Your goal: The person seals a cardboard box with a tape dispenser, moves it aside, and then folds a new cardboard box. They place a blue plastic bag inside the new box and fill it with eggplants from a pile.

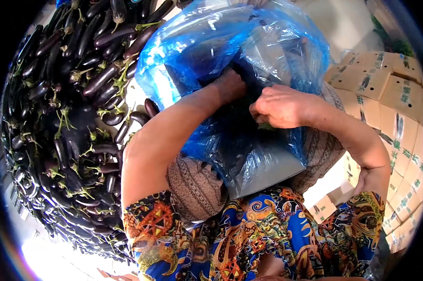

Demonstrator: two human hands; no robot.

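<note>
Left hand [228, 85]: reaching inside translucent blue plastic bag [183, 51], fingers hidden, grip unclear.
Right hand [281, 106]: clenching dark bag contents, hard to identify.

Heap of dark purple eggplants [66, 126] with green stems spread wide at left, stacked cardboard boxes [394, 93] with green print at right, pale floor [342, 28] between.
</note>
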